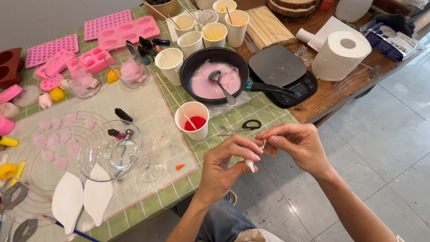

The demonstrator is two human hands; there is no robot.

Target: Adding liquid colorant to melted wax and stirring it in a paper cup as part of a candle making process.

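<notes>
Left hand [226, 163] and right hand [298, 145] raised together, fingertips meeting (pinch grip), wrists bent

The scene was bright with soft, even daylight and shadows were faint. The floor tiles [385, 134] showed a pale sheen, and the glass bowl [112, 150] caught small glints. Focus was sharp throughout; straight edges bowed slightly toward the corners.

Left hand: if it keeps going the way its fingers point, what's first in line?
The left hand points up and right, so it likely meets the right hand first; their fingertips are already nearly touching around a small white piece.
</notes>
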